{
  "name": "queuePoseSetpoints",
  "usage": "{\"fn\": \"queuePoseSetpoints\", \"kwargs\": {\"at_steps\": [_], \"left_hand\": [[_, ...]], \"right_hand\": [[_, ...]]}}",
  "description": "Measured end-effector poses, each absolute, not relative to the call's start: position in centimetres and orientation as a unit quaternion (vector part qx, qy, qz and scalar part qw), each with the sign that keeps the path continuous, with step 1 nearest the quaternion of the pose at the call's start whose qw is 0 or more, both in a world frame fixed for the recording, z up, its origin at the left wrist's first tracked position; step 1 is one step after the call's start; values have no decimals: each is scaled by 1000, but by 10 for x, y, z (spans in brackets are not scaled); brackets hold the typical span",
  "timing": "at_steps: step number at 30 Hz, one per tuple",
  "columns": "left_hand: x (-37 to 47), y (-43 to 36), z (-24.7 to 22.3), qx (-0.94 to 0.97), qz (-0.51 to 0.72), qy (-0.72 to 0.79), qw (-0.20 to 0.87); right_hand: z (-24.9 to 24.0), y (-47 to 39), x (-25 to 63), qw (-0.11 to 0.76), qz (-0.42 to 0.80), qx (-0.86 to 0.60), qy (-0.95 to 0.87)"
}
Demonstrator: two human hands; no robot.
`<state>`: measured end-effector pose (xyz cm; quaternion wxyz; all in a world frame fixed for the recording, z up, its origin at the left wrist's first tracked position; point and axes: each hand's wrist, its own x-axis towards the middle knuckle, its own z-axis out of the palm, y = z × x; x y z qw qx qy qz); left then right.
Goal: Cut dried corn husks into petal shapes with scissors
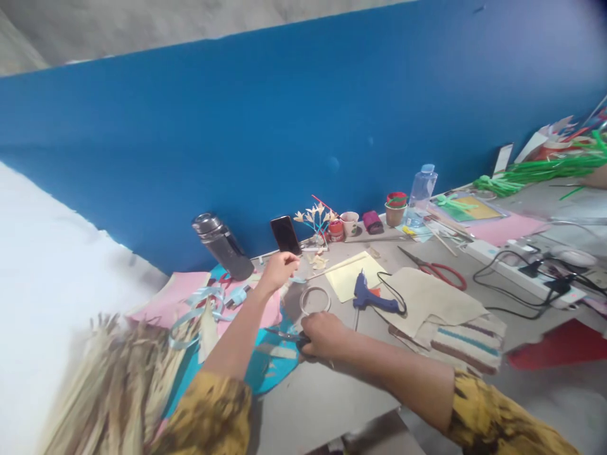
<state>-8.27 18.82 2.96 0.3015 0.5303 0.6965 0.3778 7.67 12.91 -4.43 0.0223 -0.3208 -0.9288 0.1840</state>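
My right hand [323, 336] is closed around the dark handle of a pair of scissors [287, 335], whose blades point left over a blue sheet [272, 366]. Just behind this hand lies a tape roll [315, 299]. My left hand [282, 268] is raised in front of a dark phone [285, 234], its fingers pressed together; whatever they pinch is too small to make out. A blue glue gun [374, 298] rests to the right, partly over a yellow sheet [348, 275]. Pale blue ribbon [184, 321] curls on the left.
Dried husks [128, 385] fill the left front. A dark flask [222, 245] and a plastic bottle [422, 193] stand along the blue wall. Red-handled scissors [443, 273], a power strip [521, 272] with cables and green stems [545, 169] lie right. Another person's hand shows at the right edge.
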Motion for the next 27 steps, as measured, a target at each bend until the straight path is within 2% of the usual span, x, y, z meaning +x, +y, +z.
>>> {"fn": "queuePoseSetpoints", "kwargs": {"at_steps": [4, 7, 10, 12, 18, 22, 27], "left_hand": [[-105, 75, 36, 556, 422, 672, 247], [-114, -1, 14, 506, 428, 707, 247], [-112, -43, -14, 489, 412, 751, 167], [-106, -50, -26, 523, 392, 745, 132], [-94, -22, -36, 627, 262, 729, 78], [-100, 0, -38, 655, 186, 726, 97], [-116, 3, -35, 656, 175, 722, 134]], "right_hand": [[-46, 131, 79, 26, 191, -326, -925], [-45, 136, 82, 34, 197, -344, -917], [-42, 142, 84, 74, 217, -382, -895], [-41, 144, 85, 83, 213, -388, -893], [-40, 135, 83, 30, 195, -371, -907], [-42, 130, 83, 29, 224, -350, -909], [-43, 131, 87, 29, 262, -322, -909]]}}
